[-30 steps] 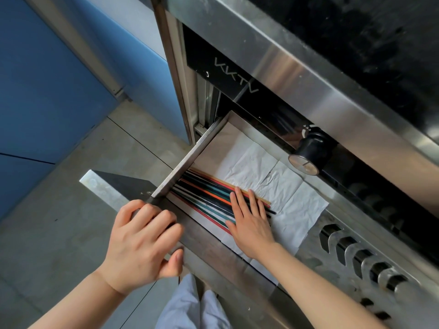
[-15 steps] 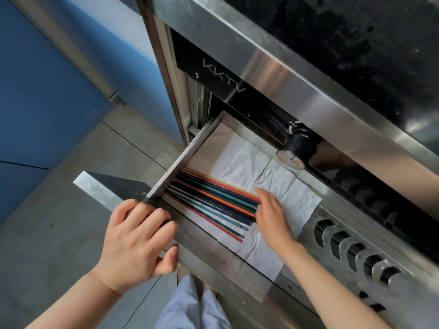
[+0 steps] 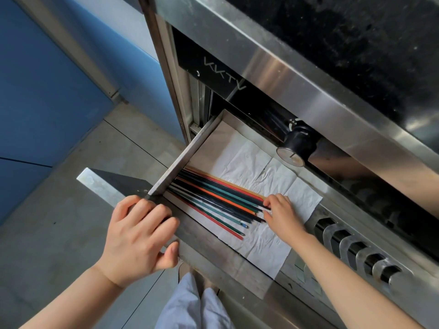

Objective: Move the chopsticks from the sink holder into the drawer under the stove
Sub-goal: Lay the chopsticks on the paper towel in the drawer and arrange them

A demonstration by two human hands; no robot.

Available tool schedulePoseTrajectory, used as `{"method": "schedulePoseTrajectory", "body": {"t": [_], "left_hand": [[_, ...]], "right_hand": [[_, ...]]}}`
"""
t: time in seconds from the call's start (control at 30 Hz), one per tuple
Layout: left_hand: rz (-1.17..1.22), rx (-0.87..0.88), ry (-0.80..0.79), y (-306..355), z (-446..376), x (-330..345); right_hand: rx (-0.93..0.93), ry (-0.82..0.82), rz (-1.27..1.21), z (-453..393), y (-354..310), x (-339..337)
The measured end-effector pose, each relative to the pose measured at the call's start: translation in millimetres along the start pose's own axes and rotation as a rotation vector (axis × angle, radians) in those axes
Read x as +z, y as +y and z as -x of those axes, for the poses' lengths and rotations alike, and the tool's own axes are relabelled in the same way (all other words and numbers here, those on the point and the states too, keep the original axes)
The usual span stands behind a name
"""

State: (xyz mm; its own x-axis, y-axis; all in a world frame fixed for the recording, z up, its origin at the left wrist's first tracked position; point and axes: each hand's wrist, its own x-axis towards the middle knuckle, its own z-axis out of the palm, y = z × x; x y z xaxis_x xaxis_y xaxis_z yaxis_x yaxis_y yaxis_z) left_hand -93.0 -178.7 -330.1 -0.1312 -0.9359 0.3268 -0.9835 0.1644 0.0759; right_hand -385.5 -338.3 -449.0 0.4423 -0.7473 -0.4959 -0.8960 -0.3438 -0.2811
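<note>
Chopsticks [image 3: 215,198] lie bundled on white paper [image 3: 261,243] inside the open drawer [image 3: 183,160]. Left hand [image 3: 140,236] clamps the drawer's front edge. Right hand [image 3: 282,214], fingers loosely spread, sits at their near tips, perhaps just touching.

Bare forearms [image 3: 351,279], no sleeves; pale blue trousers [image 3: 194,307].
</note>
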Motion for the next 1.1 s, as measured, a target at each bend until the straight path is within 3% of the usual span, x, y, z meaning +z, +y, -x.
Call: {"method": "schedulePoseTrajectory", "body": {"t": [0.27,0.43,0.93,1.1], "left_hand": [[0.01,-0.004,0.013,0.9,-1.9,-1.2],[-0.001,-0.006,0.004,1.1,-2.2,-1.8],[-0.022,-0.013,0.005,1.1,-1.4,-1.6],[-0.015,-0.013,0.014,2.0,-1.9,-2.5]], "right_hand": [[-0.03,-0.037,0.063,-0.7,0.6,-1.9],[0.067,-0.031,-0.115,-3.9,-0.9,-4.7],[-0.077,-0.017,0.158,-3.3,-3.5,-9.3],[-0.043,0.005,0.1,-0.2,-8.5,-10.5]]}}
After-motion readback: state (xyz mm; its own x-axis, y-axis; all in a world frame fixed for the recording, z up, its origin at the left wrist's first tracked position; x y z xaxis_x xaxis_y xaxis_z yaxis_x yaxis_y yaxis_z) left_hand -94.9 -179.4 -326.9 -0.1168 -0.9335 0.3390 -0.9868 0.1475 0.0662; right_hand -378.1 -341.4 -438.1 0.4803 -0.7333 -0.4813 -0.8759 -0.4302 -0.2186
